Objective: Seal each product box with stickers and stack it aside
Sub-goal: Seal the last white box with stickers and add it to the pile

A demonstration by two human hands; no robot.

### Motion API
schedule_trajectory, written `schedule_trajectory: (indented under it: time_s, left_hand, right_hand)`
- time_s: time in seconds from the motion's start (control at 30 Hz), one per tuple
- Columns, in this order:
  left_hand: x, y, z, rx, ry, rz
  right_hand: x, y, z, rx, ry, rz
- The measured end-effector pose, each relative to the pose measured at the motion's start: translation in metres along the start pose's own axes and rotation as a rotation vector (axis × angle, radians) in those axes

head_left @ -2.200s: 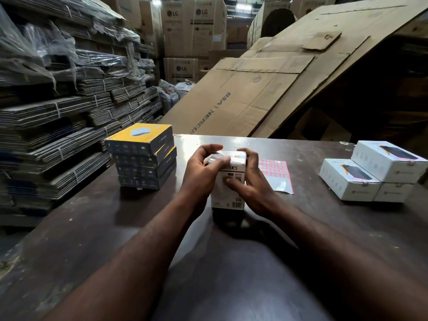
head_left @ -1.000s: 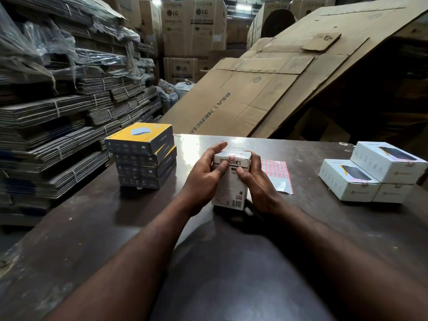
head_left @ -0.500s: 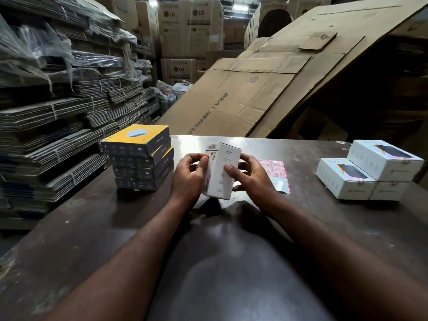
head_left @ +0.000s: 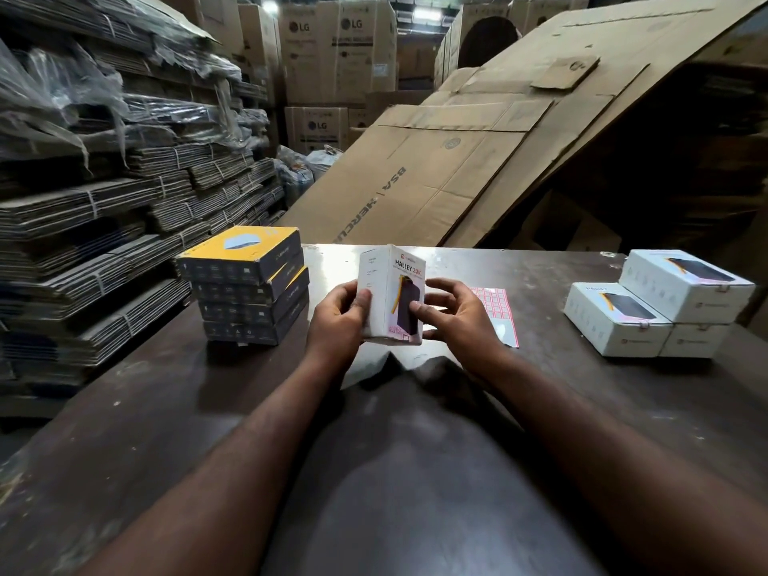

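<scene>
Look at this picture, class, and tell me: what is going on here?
A person at a dark table holds one white box upright between the left-hand grip and the right-hand grip, its printed front toward the camera. A pink sticker sheet lies on the table just behind the right-hand grip. Three more white boxes are piled at the right, and yellow-topped boxes are stacked at the left.

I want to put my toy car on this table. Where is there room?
Bare table lies between the sticker sheet and the white boxes. More lies near the front edge, before the yellow-topped stack. The middle is crowded: the left hand and right hand hold a product box there.
</scene>
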State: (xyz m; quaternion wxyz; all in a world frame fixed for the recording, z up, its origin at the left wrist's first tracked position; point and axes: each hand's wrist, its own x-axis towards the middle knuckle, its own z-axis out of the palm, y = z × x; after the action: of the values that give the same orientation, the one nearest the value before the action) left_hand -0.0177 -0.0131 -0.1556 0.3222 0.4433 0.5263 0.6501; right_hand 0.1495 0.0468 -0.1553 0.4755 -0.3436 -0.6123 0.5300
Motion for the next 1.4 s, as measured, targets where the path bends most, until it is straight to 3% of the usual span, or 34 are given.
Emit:
schedule_trajectory:
  time_s: [0.1, 0.23, 0.3, 0.7, 1.07, 1.4]
  left_hand:
    - [0.003, -0.004, 0.0, 0.018, 0.075, -0.024]
    - [0.004, -0.005, -0.002, 0.307, 0.226, 0.08]
    - [0.001, -0.003, -0.001, 0.376, 0.222, 0.114]
    - [0.002, -0.007, 0.002, 0.16, -0.027, -0.096]
    - [-0.008, 0.003, 0.016, -0.012, -0.058, -0.259]
    - [-0.016, 0.022, 0.084, -0.062, -0.143, -0.29]
  right_hand:
    - [0.0, -0.001, 0.0, 0.045, 0.01, 0.012]
    - [-0.001, -0.002, 0.002, 0.134, 0.0, 0.06]
    - [-0.002, -0.005, 0.002, 0.144, 0.015, 0.073]
    - [-0.003, -0.016, 0.002, -0.037, 0.061, 0.095]
    - [-0.011, -0.023, -0.012, -0.129, 0.14, 0.213]
    - [-0.018, -0.038, -0.081, -0.212, 0.281, 0.156]
